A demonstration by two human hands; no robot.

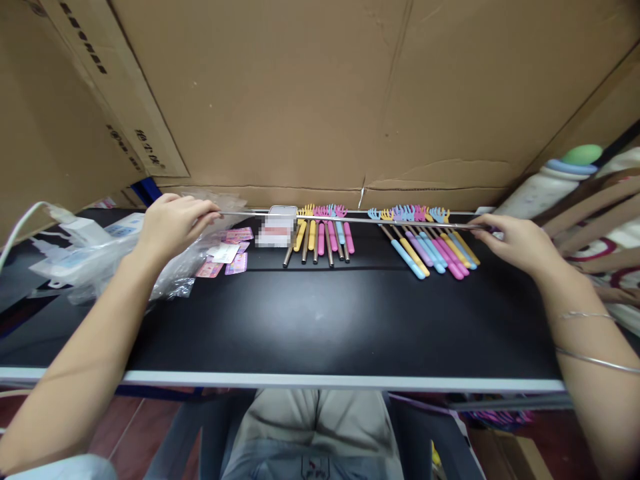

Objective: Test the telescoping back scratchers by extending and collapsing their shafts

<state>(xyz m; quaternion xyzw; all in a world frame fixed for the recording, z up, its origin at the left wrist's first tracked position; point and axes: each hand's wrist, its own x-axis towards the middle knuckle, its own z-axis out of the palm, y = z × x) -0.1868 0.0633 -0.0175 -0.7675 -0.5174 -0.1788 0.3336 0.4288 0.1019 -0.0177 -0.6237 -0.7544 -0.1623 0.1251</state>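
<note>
A long thin metal rod, looking like an extended telescopic tube, stretches nearly level between my two hands above the table. The fingers of my left hand pinch its left end. At its right end, my right hand is closed on it with thumb and fingers. Beyond and below the rod lie several back scratchers with coloured claw heads: one group of pink, yellow and blue near the middle, another group with blue, purple, pink and yellow handles towards my right hand. The rod partly covers their heads.
Clear plastic bags and a white power adapter lie at the left, beside small printed cards. A phone, partly blurred out, rests near the middle. Cardboard walls enclose the black table. A bottle stands at the right.
</note>
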